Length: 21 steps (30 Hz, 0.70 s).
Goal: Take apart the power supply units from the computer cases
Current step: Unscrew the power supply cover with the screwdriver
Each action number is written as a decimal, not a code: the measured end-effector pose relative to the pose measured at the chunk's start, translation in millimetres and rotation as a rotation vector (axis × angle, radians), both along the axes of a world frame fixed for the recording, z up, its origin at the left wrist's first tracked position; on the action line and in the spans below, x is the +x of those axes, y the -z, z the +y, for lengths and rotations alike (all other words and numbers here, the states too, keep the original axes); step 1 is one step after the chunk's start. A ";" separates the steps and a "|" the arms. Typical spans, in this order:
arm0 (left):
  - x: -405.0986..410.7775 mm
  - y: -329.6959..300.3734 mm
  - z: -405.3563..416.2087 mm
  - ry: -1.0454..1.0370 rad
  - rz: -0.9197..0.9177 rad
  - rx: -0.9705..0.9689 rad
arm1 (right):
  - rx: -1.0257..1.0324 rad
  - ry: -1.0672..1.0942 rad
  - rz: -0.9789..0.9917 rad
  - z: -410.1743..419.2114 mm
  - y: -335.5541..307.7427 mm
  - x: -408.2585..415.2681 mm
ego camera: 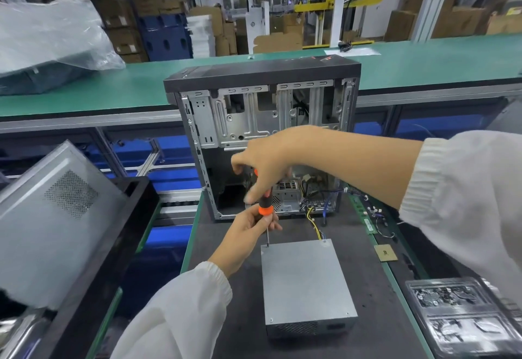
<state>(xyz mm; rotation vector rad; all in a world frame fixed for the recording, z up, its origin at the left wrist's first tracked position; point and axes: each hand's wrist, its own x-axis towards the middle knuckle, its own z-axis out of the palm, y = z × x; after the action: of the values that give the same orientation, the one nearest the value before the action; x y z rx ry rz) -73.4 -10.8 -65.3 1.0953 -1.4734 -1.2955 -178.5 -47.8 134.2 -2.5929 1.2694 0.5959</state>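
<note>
On the dark bench, near edge: grey power supply, lying flat, vented end toward the camera. Yellow and black cables running from its far edge into the open case just behind. Case upright, side panel off, bare metal bays visible inside.

Left hand: fingers curled round the lower part of an orange-and-black screwdriver, gripping it. Shaft pointing down, tip at the supply's far left corner, apparently touching a screw there.

Right hand: above the screwdriver's top end, fingers bent down around the handle; blurred, so cannot tell whether actually gripping or only resting on it. White sleeves on both arms.

Right of the supply: green memory stick, loose wires, a small square chip. Nearer right corner: clear plastic tray of parts. Left: grey case panel leaning in a black bin. Beyond, a long green bench with a bagged case.
</note>
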 end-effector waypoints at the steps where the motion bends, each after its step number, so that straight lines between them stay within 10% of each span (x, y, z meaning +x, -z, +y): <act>1: -0.5 0.2 0.2 0.000 0.001 0.004 | -0.079 0.017 0.004 3.6 1.3 1.0; 21: -0.8 -4.2 2.6 0.004 0.038 0.025 | -0.075 0.075 -0.008 -3.6 11.8 -3.2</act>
<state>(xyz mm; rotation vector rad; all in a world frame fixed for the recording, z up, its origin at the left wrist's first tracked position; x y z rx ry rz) -74.2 -8.2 -61.1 1.0789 -1.4354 -1.3332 -181.7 -51.4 122.4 -2.5905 1.4056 0.5340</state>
